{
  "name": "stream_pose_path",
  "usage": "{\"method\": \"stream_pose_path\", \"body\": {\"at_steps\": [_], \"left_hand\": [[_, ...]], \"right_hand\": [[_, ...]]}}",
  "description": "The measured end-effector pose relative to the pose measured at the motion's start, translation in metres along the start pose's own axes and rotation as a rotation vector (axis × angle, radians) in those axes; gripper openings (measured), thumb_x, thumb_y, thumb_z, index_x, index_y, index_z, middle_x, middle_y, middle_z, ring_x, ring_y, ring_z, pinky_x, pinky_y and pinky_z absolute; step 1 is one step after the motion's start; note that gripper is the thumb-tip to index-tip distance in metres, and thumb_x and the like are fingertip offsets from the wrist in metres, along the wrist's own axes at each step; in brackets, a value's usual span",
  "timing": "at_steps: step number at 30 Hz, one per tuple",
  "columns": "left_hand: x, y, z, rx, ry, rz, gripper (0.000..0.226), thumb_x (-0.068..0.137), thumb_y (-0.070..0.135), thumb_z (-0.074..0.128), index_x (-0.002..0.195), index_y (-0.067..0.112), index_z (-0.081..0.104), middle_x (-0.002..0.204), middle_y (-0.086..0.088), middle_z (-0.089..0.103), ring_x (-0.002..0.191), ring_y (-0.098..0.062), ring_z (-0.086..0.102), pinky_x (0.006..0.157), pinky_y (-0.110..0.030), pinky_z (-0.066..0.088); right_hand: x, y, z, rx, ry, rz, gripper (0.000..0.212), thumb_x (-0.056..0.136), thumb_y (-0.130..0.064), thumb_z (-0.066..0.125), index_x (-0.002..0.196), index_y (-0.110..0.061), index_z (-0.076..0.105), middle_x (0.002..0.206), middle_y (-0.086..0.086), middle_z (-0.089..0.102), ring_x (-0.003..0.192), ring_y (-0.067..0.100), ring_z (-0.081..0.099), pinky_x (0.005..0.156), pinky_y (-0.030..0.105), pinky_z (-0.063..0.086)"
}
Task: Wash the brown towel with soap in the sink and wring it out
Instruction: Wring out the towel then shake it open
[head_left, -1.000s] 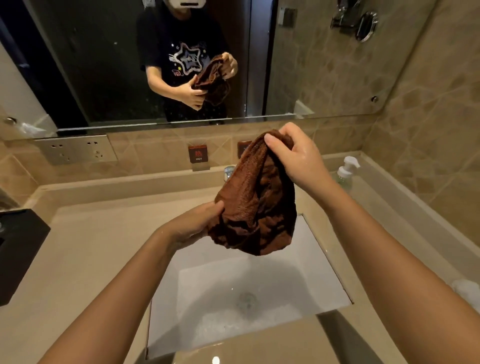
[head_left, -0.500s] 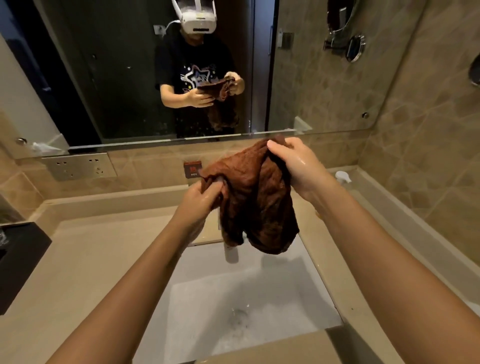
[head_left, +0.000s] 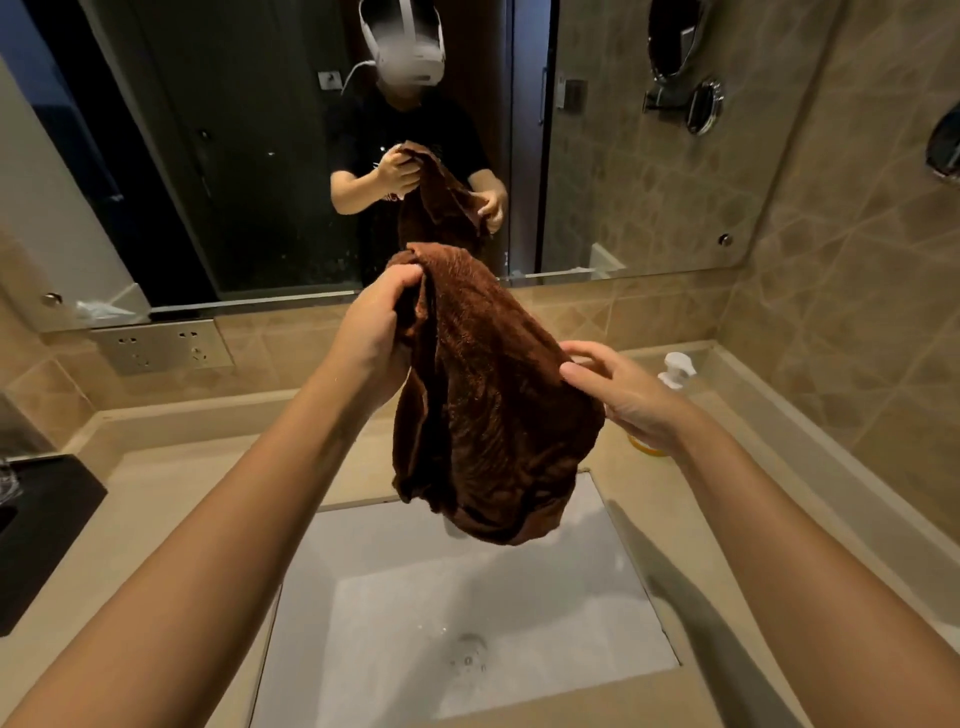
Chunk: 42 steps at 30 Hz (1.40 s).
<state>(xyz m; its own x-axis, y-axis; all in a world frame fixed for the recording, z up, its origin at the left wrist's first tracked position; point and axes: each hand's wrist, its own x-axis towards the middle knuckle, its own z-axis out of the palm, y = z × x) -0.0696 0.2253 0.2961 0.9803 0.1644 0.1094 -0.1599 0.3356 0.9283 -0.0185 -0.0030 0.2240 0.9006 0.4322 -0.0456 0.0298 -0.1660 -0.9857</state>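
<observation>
The brown towel (head_left: 488, 405) hangs bunched above the white rectangular sink (head_left: 639, 597). My left hand (head_left: 376, 332) grips its top corner, held high. My right hand (head_left: 618, 392) pinches the towel's right edge lower down, thumb and fingers around the cloth. The towel's lower folds dangle just over the basin's back rim. The basin bottom is foamy around the drain (head_left: 467, 657). The faucet is hidden behind the towel.
A soap pump bottle (head_left: 675, 371) stands on the beige counter behind my right hand. A black tray (head_left: 41, 525) sits at the counter's left. A wall mirror (head_left: 260, 156) and a socket plate (head_left: 161, 345) face me; tiled wall on the right.
My left hand rose to the towel's top corner. My right hand slid from the top down to the right edge. The towel hangs longer and more spread.
</observation>
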Motion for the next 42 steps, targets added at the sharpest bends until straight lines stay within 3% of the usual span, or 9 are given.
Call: {"method": "stream_pose_path", "body": {"at_steps": [5,10,14,19,24,31,38,40,42], "left_hand": [[0.009,0.020,0.020,-0.124,-0.019,-0.008,0.022,0.096,0.022,0.046,0.086,0.014,0.064,0.067,0.002,0.069,0.066,-0.011,0.065,0.063,-0.025,0.049],[0.015,0.053,0.046,-0.220,-0.082,0.002,0.017,0.094,0.024,0.049,0.094,0.011,0.061,0.084,-0.003,0.066,0.079,-0.015,0.064,0.070,-0.031,0.051],[0.025,0.079,0.055,-0.294,-0.075,0.079,0.013,0.089,0.016,0.055,0.099,0.010,0.049,0.081,-0.005,0.059,0.074,-0.017,0.060,0.064,-0.033,0.052],[0.021,0.075,0.057,-0.346,-0.161,0.060,0.013,0.092,0.018,0.049,0.088,0.008,0.058,0.089,-0.008,0.063,0.090,-0.023,0.060,0.083,-0.040,0.049],[0.024,0.070,0.040,-0.367,-0.181,0.081,0.022,0.080,0.018,0.058,0.100,0.009,0.060,0.108,-0.010,0.060,0.110,-0.026,0.056,0.100,-0.049,0.042],[0.036,0.055,-0.034,0.244,0.004,0.129,0.019,0.090,0.025,0.056,0.105,0.014,0.060,0.093,-0.001,0.066,0.087,-0.013,0.065,0.071,-0.025,0.050],[0.023,-0.016,-0.123,1.313,0.086,-0.336,0.045,0.092,0.042,0.053,0.091,0.000,0.068,0.088,-0.014,0.071,0.081,-0.027,0.066,0.066,-0.032,0.054],[0.019,-0.027,-0.116,1.358,0.017,-0.241,0.056,0.090,0.057,0.046,0.109,0.006,0.063,0.110,-0.009,0.067,0.095,-0.023,0.063,0.079,-0.033,0.053],[0.009,-0.036,-0.088,0.900,-0.208,-0.117,0.071,0.082,0.068,0.039,0.134,0.020,0.046,0.133,-0.001,0.053,0.115,-0.014,0.053,0.092,-0.027,0.047]], "right_hand": [[0.000,0.004,0.015,-0.643,-0.151,-0.070,0.050,0.085,-0.064,0.043,0.127,-0.038,0.051,0.136,-0.013,0.046,0.128,0.012,0.037,0.111,0.043,0.027],[0.000,-0.009,0.045,-0.223,-0.241,-0.100,0.078,0.079,-0.061,0.053,0.143,-0.023,0.032,0.130,-0.018,0.050,0.122,0.005,0.046,0.095,0.015,0.040],[0.005,0.000,0.055,0.130,-0.154,-0.072,0.118,0.043,-0.078,0.068,0.138,-0.016,0.036,0.132,0.004,0.057,0.121,0.018,0.054,0.103,0.035,0.042],[0.010,0.010,0.074,0.168,-0.017,-0.059,0.067,0.058,-0.039,0.082,0.117,-0.022,0.054,0.115,0.004,0.066,0.113,0.026,0.059,0.094,0.038,0.050],[0.009,0.002,0.072,0.493,-0.068,-0.054,0.060,0.073,-0.025,0.074,0.127,-0.014,0.049,0.118,0.009,0.066,0.110,0.024,0.063,0.092,0.038,0.051],[0.001,-0.024,0.058,-0.053,-0.022,-0.142,0.021,0.083,-0.007,0.062,0.095,-0.024,0.064,0.092,0.002,0.070,0.089,0.020,0.066,0.082,0.032,0.052],[0.000,-0.066,0.035,-0.259,-0.084,-0.242,0.017,0.084,-0.004,0.054,0.091,-0.017,0.063,0.085,0.005,0.065,0.083,0.018,0.062,0.073,0.024,0.051],[0.002,-0.077,0.038,-0.245,-0.160,-0.240,0.008,0.081,-0.008,0.058,0.087,-0.013,0.062,0.083,0.006,0.063,0.084,0.019,0.061,0.076,0.028,0.051],[0.006,-0.086,0.046,-0.276,-0.228,-0.239,0.010,0.072,-0.017,0.058,0.081,-0.013,0.061,0.080,0.004,0.061,0.082,0.016,0.061,0.077,0.028,0.049]]}}
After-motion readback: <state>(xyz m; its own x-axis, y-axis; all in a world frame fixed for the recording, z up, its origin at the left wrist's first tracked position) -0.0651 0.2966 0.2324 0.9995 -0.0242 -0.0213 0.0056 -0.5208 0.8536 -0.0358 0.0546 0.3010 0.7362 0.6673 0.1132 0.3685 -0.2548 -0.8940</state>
